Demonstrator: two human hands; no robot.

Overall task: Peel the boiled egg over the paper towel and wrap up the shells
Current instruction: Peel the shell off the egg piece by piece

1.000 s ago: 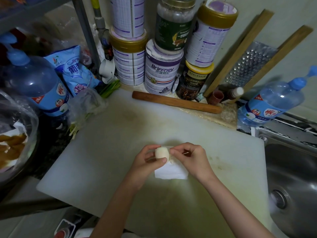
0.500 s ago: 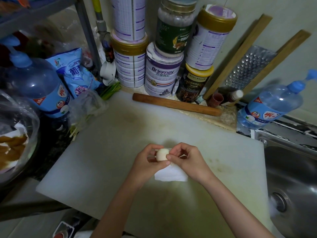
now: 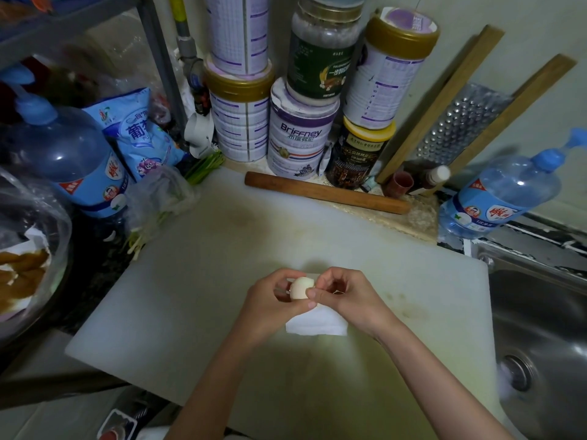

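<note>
Peeling underway: left hand cradles the pale boiled egg over the white folded paper towel, right hand pinching shell — next, flick fragments down.

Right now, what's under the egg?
A white paper towel lies on the cutting board below the egg; left hand and right hand cover its far part, hiding what lies there.

Holding a boiled egg in the left hand, curled round it, over a folded paper towel. Pinching at the egg's right side with the right hand. Both over the near middle of a white cutting board. Along the far edge, a wooden rolling pin before stacked tins. To the right, a steel sink and a blue bottle.
</note>
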